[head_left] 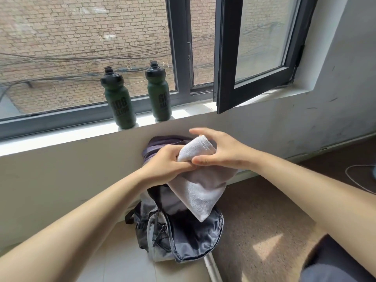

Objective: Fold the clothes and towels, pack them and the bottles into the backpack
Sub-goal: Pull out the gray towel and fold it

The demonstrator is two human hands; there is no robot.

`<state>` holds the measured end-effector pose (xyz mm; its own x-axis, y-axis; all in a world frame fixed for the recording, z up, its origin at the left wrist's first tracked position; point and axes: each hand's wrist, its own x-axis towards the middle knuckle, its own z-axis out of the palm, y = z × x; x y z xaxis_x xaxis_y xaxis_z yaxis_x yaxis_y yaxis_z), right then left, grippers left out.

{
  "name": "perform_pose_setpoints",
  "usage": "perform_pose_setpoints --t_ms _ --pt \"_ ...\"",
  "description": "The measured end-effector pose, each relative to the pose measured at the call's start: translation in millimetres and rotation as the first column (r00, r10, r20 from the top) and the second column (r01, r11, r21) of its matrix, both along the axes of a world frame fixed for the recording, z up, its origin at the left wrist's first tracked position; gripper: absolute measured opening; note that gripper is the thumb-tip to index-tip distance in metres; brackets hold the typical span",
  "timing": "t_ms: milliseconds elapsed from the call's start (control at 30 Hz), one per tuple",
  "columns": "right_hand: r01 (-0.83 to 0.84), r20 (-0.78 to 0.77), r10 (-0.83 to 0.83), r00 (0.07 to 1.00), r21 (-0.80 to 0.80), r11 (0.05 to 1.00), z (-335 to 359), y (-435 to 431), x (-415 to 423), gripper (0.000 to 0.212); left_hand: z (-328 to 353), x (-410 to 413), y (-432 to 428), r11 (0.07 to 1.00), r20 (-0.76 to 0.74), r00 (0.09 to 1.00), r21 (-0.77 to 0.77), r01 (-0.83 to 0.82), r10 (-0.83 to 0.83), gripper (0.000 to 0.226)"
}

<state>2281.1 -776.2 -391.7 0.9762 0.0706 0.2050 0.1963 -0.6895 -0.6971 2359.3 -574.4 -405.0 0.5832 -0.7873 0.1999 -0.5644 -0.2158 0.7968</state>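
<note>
My left hand (165,163) grips a folded white towel (200,188) near its upper end. My right hand (219,148) lies against the same towel from the right, thumb under it and fingers spread straight. The towel's lower corner hangs into the unzipped mouth of a grey backpack (183,235) that leans on the wall under the window. Two dark green bottles stand upright on the sill, one at the left (119,100) and one at the right (158,92), both apart from my hands.
The white window sill (67,135) runs along the wall above the backpack. An open dark window sash (254,82) juts inward at the right. A white cable (360,180) lies on the brown floor at the right. A pale metal leg (213,265) stands beside the backpack.
</note>
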Motion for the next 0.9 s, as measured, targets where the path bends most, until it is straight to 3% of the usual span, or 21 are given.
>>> perform_pose_setpoints --t_ms 67,133,233,367,500,567,667,733,833,900 --pt "-0.072 0.021 0.069 0.997 0.148 0.986 -4.1 3.5 2.0 0.044 0.4 0.3 -0.4 1.0 0.01 1.0 0.014 -0.01 0.01 0.034" --pt "-0.077 0.047 0.067 0.997 0.268 0.96 -5.5 2.9 3.1 0.025 0.8 1.4 1.6 1.0 -0.03 0.999 0.024 -0.016 0.016 0.037" --pt "0.003 0.067 -0.031 0.997 0.376 0.927 -6.9 -2.8 3.9 0.024 3.0 3.3 5.0 0.999 -0.045 0.998 0.027 -0.042 0.043 0.039" --pt "0.179 0.066 -0.248 0.966 0.52 0.835 -4.8 -12.6 7.3 0.013 6.2 11.2 9.0 0.976 -0.067 0.978 -0.078 -0.203 0.199 0.03" --pt "0.308 0.044 -0.399 0.916 0.562 0.768 -6.5 -15.4 11.1 0.02 6.4 14.6 6.2 0.869 -0.345 0.878 -0.252 -0.427 0.331 0.03" --pt "0.323 0.031 -0.436 0.899 0.627 0.709 -7.1 -12.6 14.1 0.027 7.1 14.2 3.1 0.836 -0.521 0.798 -0.258 -0.485 0.302 0.037" --pt "0.304 0.006 -0.43 0.903 0.697 0.65 -5.7 -8.0 14.4 0.034 6.5 9.9 0.6 0.896 -0.747 0.656 -0.218 -0.388 0.103 0.053" --pt "0.281 -0.01 -0.396 0.918 0.722 0.632 -6.8 -5.8 13.3 0.033 1.5 7.1 -2.0 0.942 -0.757 0.652 -0.183 -0.282 0.048 0.061" --pt "0.261 -0.023 -0.368 0.93 0.746 0.613 -10.2 -2.9 12.3 0.029 -3.4 2.6 -7.5 0.954 -0.77 0.633 -0.128 -0.269 0.075 0.071" --pt "0.27 -0.046 -0.357 0.933 0.743 0.612 -10.3 -3.9 12.8 0.028 -5.6 0.8 -9.8 0.957 -0.735 0.665 -0.08 -0.279 0.132 0.052"
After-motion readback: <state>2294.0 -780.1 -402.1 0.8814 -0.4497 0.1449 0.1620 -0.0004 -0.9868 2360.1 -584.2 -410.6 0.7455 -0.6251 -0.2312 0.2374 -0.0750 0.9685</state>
